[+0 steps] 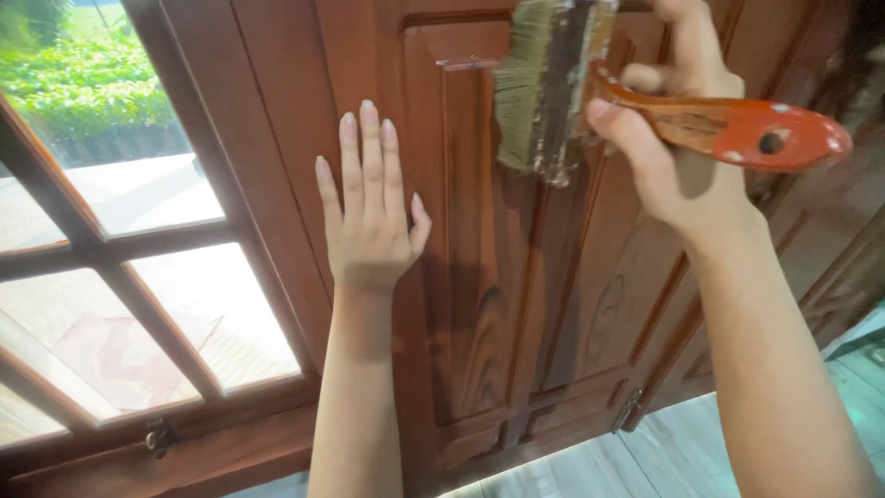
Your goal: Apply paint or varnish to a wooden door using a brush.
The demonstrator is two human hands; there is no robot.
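Observation:
My right hand grips a wide paintbrush by its orange-red wooden handle, with the bristles pressed against a raised panel of a glossy reddish-brown wooden door. My left hand lies flat on the door, fingers straight and close together, just left of the raised panel. The brush sits above and to the right of my left hand.
A wooden window frame with glass panes fills the left side, showing greenery and a pale surface outside. A metal latch hangs at its lower edge. A hinge sits low on the door. Pale floor shows at the bottom right.

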